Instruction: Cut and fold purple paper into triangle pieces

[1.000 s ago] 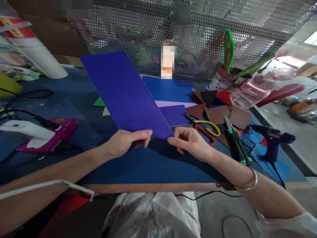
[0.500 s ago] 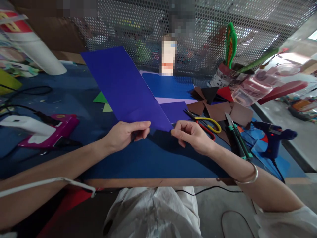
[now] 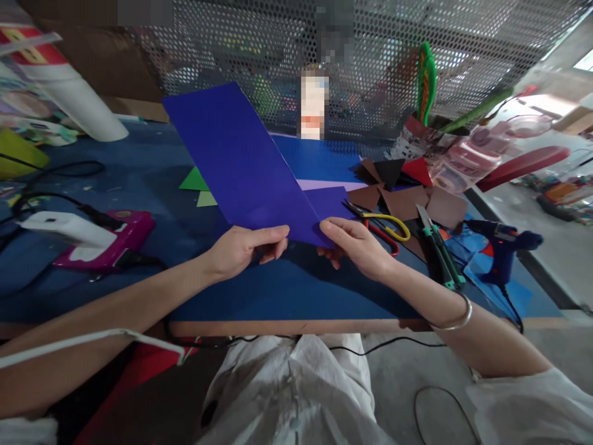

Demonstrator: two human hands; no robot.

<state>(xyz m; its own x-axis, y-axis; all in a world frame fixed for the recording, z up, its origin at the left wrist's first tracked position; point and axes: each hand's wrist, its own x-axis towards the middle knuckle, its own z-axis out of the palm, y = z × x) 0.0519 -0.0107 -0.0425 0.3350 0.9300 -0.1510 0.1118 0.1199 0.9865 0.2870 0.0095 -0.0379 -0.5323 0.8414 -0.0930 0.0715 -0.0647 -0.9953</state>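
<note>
Gripping left hand [image 3: 248, 250]: thumb on top, fingers curled beneath, pinching the near edge of the purple sheet [image 3: 238, 157].
Right hand [image 3: 354, 244]: thumb above, fingers below, closed on the sheet's near right corner.
Purple sheet: slanting over the blue worktop [image 3: 296, 293], far end raised toward the left.
Right side: tool with red and yellow handles [image 3: 391, 217], green-handled cutters [image 3: 437, 245], blue glue gun [image 3: 504, 247].

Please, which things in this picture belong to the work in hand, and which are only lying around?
Seemingly in the work:
- purple sheet, held by left hand and right hand

Seemingly just lying about, not held:
- yellow-and-red-handled scissors
- cutter knives
- glue gun
- brown pieces
- magenta power strip
</note>
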